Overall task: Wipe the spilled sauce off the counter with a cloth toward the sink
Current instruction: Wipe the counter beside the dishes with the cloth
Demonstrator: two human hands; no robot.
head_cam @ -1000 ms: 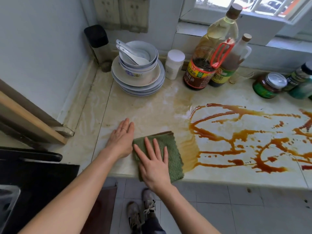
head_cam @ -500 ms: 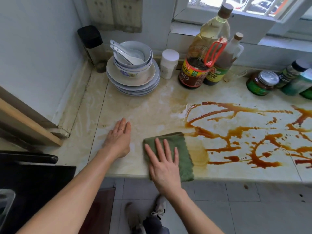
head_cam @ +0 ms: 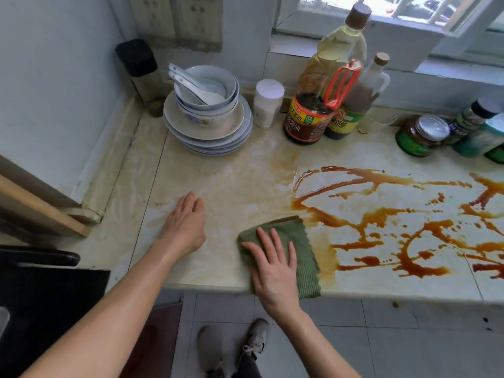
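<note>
On the pale counter (head_cam: 223, 181), at about six o'clock near its front edge, we see the folded green cloth (head_cam: 297, 238) lying flat, its near end drooping slightly over the lip. The right hand (head_cam: 272, 266) rests palm-down on the cloth's left half, fingers spread and flat, pressing rather than pinching; nothing is clenched. The left hand (head_cam: 185, 227) lies open on bare counter at nine o'clock from the cloth, well apart from it, holding nothing and seemingly bracing us.

The spilled sauce (head_cam: 387, 222) runs in brown trails from the cloth's far corner out to three o'clock, and its nearest streak comes just beside that corner. A thin yellowish film covers the counter right of the cloth.

We judge the cloth soft, ribbed and light, so it will bunch or slide under the palm unless we keep pressure broad; a flat hand over its middle suits it better than a pinch at an edge. The sauce looks thin and runny, likely to smear. No sink is in view, so we cannot tell which way the stroke must finish. Bottles (head_cam: 324, 105) and a jar (head_cam: 420, 137) at one o'clock stand close to the spill.
</note>
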